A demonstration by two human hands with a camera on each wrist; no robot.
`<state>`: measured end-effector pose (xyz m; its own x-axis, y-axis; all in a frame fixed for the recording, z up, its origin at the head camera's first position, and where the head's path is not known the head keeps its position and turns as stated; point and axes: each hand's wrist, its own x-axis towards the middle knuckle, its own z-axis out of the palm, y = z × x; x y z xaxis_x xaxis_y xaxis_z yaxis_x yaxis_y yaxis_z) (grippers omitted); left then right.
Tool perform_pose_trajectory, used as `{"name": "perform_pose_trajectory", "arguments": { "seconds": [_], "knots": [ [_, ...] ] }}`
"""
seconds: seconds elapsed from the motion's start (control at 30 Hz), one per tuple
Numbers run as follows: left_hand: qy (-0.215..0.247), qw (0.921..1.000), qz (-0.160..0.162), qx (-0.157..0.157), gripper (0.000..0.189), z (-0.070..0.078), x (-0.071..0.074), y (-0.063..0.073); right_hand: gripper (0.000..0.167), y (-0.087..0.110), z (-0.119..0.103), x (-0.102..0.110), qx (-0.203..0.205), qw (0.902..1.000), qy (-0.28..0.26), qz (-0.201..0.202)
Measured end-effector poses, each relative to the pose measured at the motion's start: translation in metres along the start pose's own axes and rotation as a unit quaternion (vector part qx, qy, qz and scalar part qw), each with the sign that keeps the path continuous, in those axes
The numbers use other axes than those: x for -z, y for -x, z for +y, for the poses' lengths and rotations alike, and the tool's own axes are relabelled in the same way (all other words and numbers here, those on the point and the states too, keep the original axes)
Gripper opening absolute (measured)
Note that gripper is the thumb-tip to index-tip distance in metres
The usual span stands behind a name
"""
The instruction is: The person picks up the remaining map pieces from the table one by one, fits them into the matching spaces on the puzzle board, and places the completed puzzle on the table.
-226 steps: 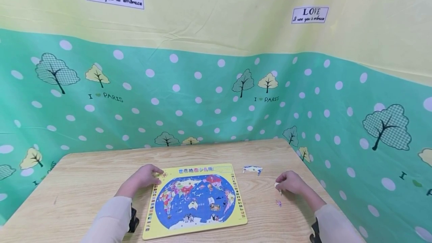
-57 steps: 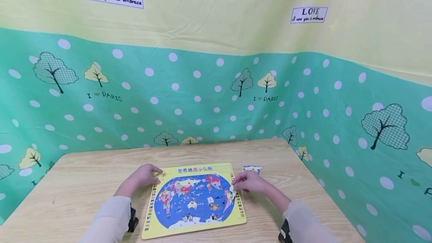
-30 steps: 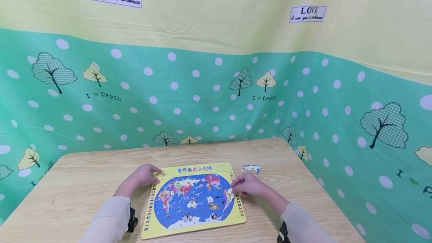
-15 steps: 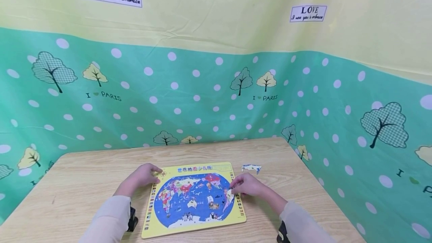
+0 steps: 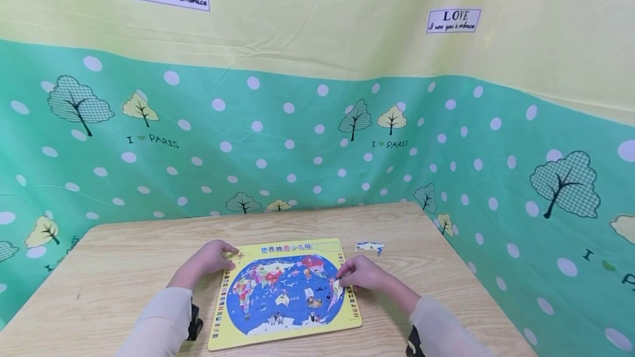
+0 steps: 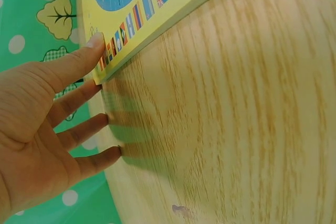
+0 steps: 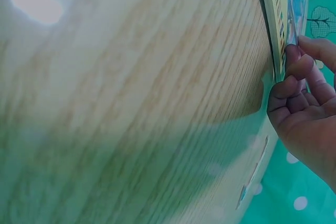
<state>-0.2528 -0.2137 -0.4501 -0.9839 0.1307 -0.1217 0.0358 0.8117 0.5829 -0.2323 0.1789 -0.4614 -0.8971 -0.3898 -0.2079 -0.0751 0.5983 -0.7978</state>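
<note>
A yellow-bordered world map puzzle board [image 5: 225,340] lies on the table, with a blue oval map in its middle and small flags along both sides. At its far left corner my left hand [image 5: 212,258] touches the board: the thumb [image 6: 86,53] lies on the flag border and the other fingers are spread out nearly straight. My right hand [image 5: 363,272] is at the board's right side. Thumb and forefinger pinch a map puzzle piece [image 5: 338,286] at the right edge of the blue oval, the other fingers curled in; the fingertips partly hide it.
A loose white and blue puzzle piece [image 5: 369,248] lies on the wooden table [image 5: 149,241] beyond the right hand. Behind and to the right hangs a green and yellow curtain [image 5: 278,153] printed with trees and dots. Black cameras sit on both wrists.
The right hand has come left from the table's right part to the board's right edge with a piece. Two small pieces are gone from that spot. The left hand stays at the corner.
</note>
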Motion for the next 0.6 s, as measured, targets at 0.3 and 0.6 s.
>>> {"name": "perform_pose_trajectory", "arguments": {
  "seconds": [0.3,0.6],
  "knots": [
    [0.001,1.0,0.0,0.004,0.04,0.0003,-0.0007,0.0009,0.012,-0.0023,0.0014,-0.0015,-0.002,0.9999,0.015,0.004],
    [0.007,1.0,0.0,0.005,0.039,-0.0001,-0.0005,0.0012,0.014,-0.0011,-0.0005,-0.0019,-0.008,0.9994,0.033,0.006]
  ]
}}
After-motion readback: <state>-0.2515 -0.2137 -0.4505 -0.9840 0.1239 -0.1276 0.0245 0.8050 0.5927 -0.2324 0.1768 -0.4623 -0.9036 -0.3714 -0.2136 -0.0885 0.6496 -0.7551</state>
